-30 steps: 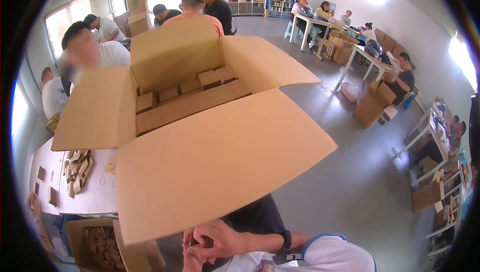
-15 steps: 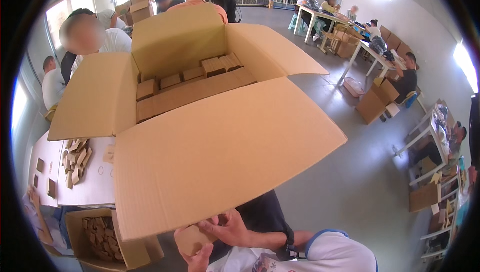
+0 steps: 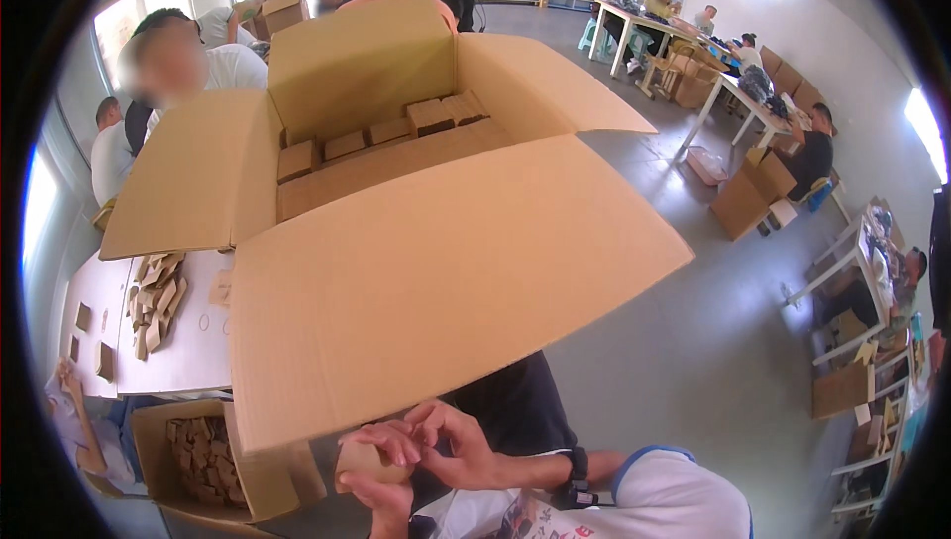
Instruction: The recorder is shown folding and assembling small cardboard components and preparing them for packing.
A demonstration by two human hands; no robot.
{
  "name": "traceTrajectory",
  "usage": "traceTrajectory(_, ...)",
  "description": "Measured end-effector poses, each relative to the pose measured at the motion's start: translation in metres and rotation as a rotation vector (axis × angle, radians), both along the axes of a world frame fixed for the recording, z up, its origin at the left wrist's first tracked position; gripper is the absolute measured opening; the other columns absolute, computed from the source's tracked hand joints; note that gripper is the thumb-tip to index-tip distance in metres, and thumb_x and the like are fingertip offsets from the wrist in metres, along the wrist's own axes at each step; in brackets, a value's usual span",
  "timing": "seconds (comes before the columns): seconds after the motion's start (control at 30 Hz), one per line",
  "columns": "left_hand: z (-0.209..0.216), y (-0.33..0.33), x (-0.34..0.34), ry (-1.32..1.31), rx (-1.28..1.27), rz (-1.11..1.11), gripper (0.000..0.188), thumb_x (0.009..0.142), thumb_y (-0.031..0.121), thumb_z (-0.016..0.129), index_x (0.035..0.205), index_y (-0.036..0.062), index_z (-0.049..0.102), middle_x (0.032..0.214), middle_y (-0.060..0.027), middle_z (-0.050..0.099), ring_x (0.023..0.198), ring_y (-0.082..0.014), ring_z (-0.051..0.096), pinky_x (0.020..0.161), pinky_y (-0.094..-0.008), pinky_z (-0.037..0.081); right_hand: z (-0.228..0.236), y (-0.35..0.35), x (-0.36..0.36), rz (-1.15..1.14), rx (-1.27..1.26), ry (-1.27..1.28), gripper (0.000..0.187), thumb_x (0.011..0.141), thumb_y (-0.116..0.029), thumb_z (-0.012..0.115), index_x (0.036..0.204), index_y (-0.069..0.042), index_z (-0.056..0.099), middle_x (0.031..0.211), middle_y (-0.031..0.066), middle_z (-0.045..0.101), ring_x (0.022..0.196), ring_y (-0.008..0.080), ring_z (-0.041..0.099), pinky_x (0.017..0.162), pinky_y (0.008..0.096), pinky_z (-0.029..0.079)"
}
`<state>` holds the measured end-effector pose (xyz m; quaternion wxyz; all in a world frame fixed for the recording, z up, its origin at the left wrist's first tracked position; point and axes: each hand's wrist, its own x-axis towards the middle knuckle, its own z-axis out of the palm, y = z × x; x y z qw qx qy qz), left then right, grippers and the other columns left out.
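A small brown cardboard piece (image 3: pixel 369 462) sits at the lower edge of the view, below the near flap of a large open carton (image 3: pixel 436 271). The left hand (image 3: pixel 388 499) cups it from beneath; the right hand (image 3: pixel 446 445) curls its fingers (image 3: pixel 391 437) over its top. Small brown boxes (image 3: pixel 381 135) fill the carton; a white table (image 3: pixel 188 341) stands left

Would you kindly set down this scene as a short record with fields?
Setting: workroom with other people seated at tables
Left hand: under a small brown cardboard piece, holding it
Right hand: fingers on the same piece, from above
In front: large open cardboard box, flaps spread, small brown boxes stacked inside
Lower left: smaller open carton of brown pieces
Left: white table with loose cardboard pieces
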<state>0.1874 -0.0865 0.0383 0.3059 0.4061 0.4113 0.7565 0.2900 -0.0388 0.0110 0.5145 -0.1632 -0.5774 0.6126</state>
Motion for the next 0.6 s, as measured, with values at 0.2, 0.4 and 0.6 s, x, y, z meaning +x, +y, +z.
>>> traceTrajectory(0.2, -0.001, -0.010, -0.017, -0.221, -0.182, -0.119, 0.101, 0.074, 0.094, 0.014, 0.099, 0.0029, 0.051, 0.060, -0.0052, 0.045, 0.050, -0.0175, 0.046, 0.043, -0.0328, 0.041, -0.003, 0.006, 0.008, -0.180, 0.093, 0.120, 0.023, 0.081, 0.011, 0.059, 0.096, -0.005, 0.053, 0.104, 0.0176, 0.060, 0.082, 0.0190, 0.060, 0.066, 0.0283, 0.049)
traceTrajectory(0.4, -0.012, -0.022, -0.025, -0.324, -0.324, -0.252, 0.087, 0.088, 0.081, 0.019, 0.108, 0.0052, 0.057, 0.082, -0.0078, 0.062, 0.068, -0.0194, 0.060, 0.054, -0.0314, 0.050, 0.020, 0.013, 0.000, -0.311, 0.512, 0.028, 0.030, 0.079, 0.010, 0.062, 0.104, -0.003, 0.056, 0.109, 0.0190, 0.059, 0.084, 0.0245, 0.064, 0.070, 0.0306, 0.052)
traceTrajectory(0.6, 0.004, -0.019, -0.016, 0.205, -0.430, 0.161, 0.088, 0.093, 0.074, 0.019, 0.119, -0.0003, 0.058, 0.106, -0.0106, 0.066, 0.101, -0.0248, 0.063, 0.088, -0.0361, 0.050, 0.059, 0.022, 0.000, -0.415, 0.837, -0.176, 0.042, 0.068, -0.015, 0.079, 0.109, -0.010, 0.069, 0.112, 0.0118, 0.062, 0.097, 0.0281, 0.060, 0.083, 0.0413, 0.046)
